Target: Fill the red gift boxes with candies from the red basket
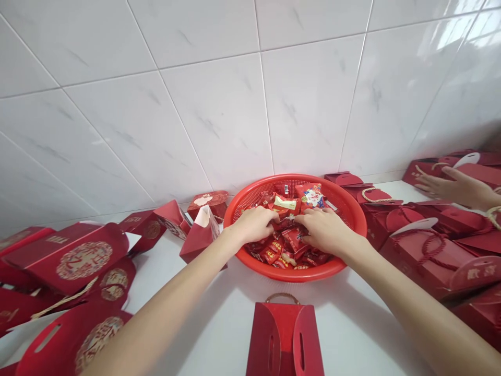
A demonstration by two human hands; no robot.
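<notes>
From where I stand, both bare hands are down in a round red plastic basket [297, 275] set on the white countertop [219, 329], close against the marbled tile wall [211, 104]. The basket is loaded with small red wrapped sweets [274, 253], a packet with a white and blue print [314, 196] lying near its far side. The left hand [254, 224] has its fingers curled down into the sweets left of the middle; the right hand [326, 227] bends its own over them just across from it, with a small gap between the two. The wrappers hide the fingertips, so I can't tell whether either hand has a packet pinched. Just in front of the basket stands a red gift box [287, 334] with a corded handle at its far end. More red gift boxes with round printed emblems [82, 260] crowd the left, and red boxes with rope handles [418, 250] fill the right, where another person's hand [460, 189] reaches over them, fingers spread.
</notes>
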